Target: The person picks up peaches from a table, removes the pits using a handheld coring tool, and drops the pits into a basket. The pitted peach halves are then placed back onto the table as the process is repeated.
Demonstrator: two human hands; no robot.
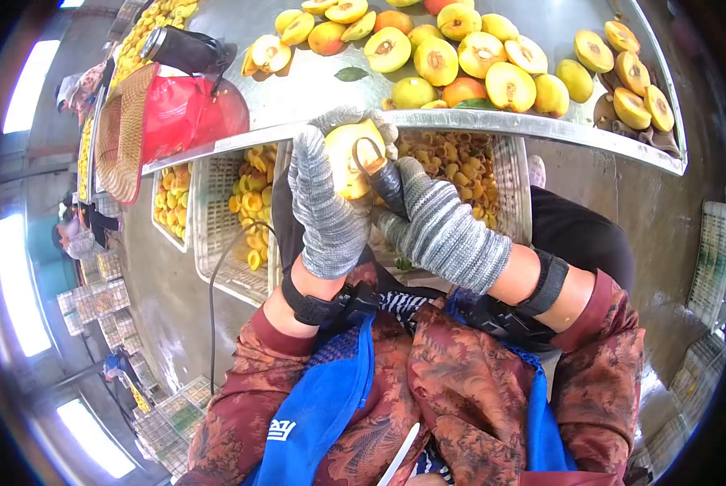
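In my gloved left hand [324, 198] is a cut yellow peach half [345, 166], its flat face turned up, with the fingers wrapped around its far side. My right hand [452, 227], also in a grey knitted glove, is closed around the dark handle of a looped pitting knife [390, 189]. The knife's thin curved metal loop lies against or just over the cut face; exact contact is hard to make out. Just beyond my hands, halved peaches [436, 62] and a few whole-looking ones rest on the metal table [298, 105].
Below the table edge stand a crate [209, 259] with peach halves and another crate [515, 190] with brownish pieces. A red bag [177, 109], straw hat [124, 134] and black bottle [181, 49] are at left. Several people work farther off; a dark cable [215, 300] hangs nearby.
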